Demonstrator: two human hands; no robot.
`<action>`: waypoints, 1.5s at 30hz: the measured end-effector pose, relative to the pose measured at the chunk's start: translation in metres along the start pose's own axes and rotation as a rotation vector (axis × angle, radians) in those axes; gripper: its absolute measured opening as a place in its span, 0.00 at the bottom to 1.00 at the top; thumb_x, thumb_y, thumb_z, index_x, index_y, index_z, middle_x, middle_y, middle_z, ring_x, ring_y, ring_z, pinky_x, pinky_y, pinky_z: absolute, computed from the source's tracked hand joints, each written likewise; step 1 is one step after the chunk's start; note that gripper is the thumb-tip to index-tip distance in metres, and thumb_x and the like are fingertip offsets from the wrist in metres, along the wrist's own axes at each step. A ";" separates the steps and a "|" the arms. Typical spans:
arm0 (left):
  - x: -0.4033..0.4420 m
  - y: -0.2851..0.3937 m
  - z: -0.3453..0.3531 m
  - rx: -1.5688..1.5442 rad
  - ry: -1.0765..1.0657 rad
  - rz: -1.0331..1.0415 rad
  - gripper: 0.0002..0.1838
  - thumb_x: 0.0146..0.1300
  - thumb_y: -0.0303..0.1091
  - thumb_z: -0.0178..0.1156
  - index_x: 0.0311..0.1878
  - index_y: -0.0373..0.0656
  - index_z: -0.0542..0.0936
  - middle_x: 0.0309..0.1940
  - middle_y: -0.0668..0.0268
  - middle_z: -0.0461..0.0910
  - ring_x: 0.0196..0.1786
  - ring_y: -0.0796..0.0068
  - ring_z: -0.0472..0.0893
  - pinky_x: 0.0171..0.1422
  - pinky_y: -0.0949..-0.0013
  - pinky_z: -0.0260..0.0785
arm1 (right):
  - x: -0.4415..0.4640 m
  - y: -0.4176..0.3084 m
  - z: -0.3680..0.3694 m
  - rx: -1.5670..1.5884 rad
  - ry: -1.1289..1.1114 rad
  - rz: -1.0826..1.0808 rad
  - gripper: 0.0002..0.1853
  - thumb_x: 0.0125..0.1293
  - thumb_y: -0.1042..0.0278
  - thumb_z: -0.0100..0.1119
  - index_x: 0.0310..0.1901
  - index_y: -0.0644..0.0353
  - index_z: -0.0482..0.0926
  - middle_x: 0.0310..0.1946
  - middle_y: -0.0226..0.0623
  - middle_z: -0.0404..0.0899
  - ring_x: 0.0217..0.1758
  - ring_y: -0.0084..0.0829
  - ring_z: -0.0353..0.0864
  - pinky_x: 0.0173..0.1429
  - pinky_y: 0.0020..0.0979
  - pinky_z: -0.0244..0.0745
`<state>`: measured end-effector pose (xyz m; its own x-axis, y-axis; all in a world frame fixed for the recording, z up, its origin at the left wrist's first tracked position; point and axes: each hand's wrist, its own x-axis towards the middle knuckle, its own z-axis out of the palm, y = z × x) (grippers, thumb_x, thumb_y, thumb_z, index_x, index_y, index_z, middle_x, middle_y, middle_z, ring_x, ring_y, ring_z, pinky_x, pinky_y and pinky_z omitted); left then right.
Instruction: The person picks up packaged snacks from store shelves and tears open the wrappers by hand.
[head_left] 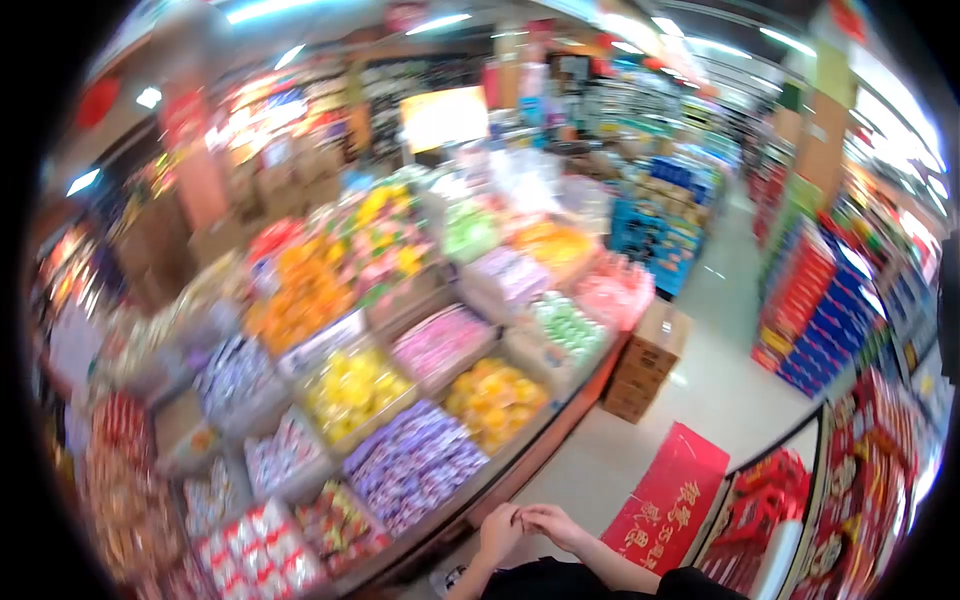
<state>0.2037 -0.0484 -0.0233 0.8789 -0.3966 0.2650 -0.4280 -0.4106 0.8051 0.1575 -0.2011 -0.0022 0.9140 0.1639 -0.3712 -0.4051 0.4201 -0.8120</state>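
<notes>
My left hand [500, 532] and my right hand [555, 525] meet in front of my body, low in the view, their fingertips touching. Both have bent, closed fingers, and a small dark spot shows between them. What they hold, if anything, is too small and blurred to name. Just ahead and to the left is the edge of a display stand, where purple wrapped packets [415, 465] fill a box. Yellow-orange wrapped pieces [497, 390] lie in the neighbouring box.
More boxes hold yellow packets [355, 393], pink packets [443, 345] and red-and-white packets [260, 550]. A brown carton [645, 365] stands on the floor by the stand. A red sign with gold writing [670, 500] lies to my right, near red gift boxes [860, 480].
</notes>
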 end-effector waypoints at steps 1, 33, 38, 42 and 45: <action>0.002 0.011 0.014 0.000 -0.067 0.018 0.07 0.55 0.25 0.58 0.38 0.41 0.81 0.30 0.55 0.79 0.34 0.52 0.80 0.39 0.59 0.72 | -0.014 0.000 -0.017 0.034 0.024 -0.011 0.11 0.69 0.67 0.56 0.49 0.63 0.79 0.36 0.30 0.80 0.40 0.22 0.79 0.49 0.27 0.75; 0.105 0.201 0.389 -0.464 -1.395 -0.248 0.09 0.67 0.29 0.53 0.45 0.37 0.79 0.34 0.61 0.83 0.32 0.72 0.82 0.34 0.73 0.71 | -0.236 -0.019 -0.269 0.406 1.196 -0.369 0.12 0.71 0.61 0.55 0.46 0.60 0.80 0.32 0.27 0.79 0.36 0.18 0.78 0.39 0.22 0.74; 0.124 0.208 0.454 -0.493 -1.495 -0.243 0.08 0.66 0.30 0.54 0.44 0.39 0.79 0.33 0.62 0.83 0.31 0.74 0.82 0.33 0.74 0.71 | -0.249 -0.031 -0.293 0.346 1.240 -0.352 0.13 0.71 0.59 0.54 0.48 0.59 0.79 0.34 0.29 0.80 0.38 0.21 0.79 0.42 0.23 0.74; 0.120 0.222 0.489 -0.563 -1.526 -0.323 0.07 0.66 0.29 0.54 0.43 0.39 0.78 0.31 0.64 0.82 0.29 0.76 0.81 0.32 0.76 0.70 | -0.300 -0.038 -0.291 0.364 1.513 -0.303 0.14 0.70 0.59 0.55 0.48 0.58 0.80 0.36 0.29 0.82 0.39 0.21 0.80 0.43 0.25 0.74; 0.117 0.239 0.514 -0.533 -1.570 -0.337 0.07 0.66 0.28 0.53 0.43 0.39 0.78 0.31 0.64 0.82 0.29 0.77 0.80 0.32 0.77 0.71 | -0.339 -0.046 -0.285 0.473 1.711 -0.262 0.13 0.69 0.61 0.56 0.47 0.59 0.80 0.37 0.30 0.82 0.39 0.21 0.80 0.44 0.25 0.75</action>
<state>0.0957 -0.6143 -0.0727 -0.2724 -0.8636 -0.4241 0.1229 -0.4684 0.8749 -0.1401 -0.5309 0.0327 -0.2142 -0.8252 -0.5227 0.0525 0.5246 -0.8497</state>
